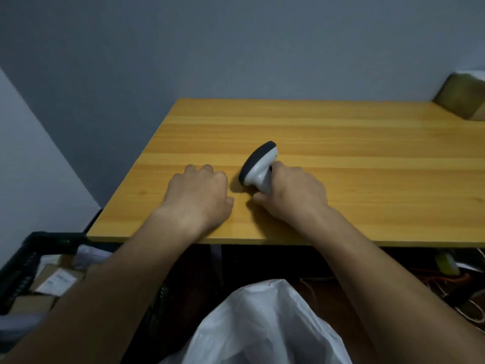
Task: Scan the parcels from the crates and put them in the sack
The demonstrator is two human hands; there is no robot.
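Black crate (29,261) at lower left of the frame, partly under the bench (341,143) edge, holds several cardboard parcels (56,281) with white labels; left forearm crosses in front of it and hides part of the contents. White plastic sack (265,324) at bottom centre, between the two forearms, below the bench front edge; cannot tell what is in it. Right hand (295,191) at frame centre, fingers clamped round the handle of a white and dark grey scanner (258,165), the scanner head tilted toward upper left just above the wood. Left hand (199,194) rests knuckles-up on the bench just beside the scanner, fingers curled under, holding nothing. Brown box (463,97) with white top at the upper right edge, on the far bench corner, well apart from the hands. Tangled cables (446,282) and a yellow item under the bench at lower right.
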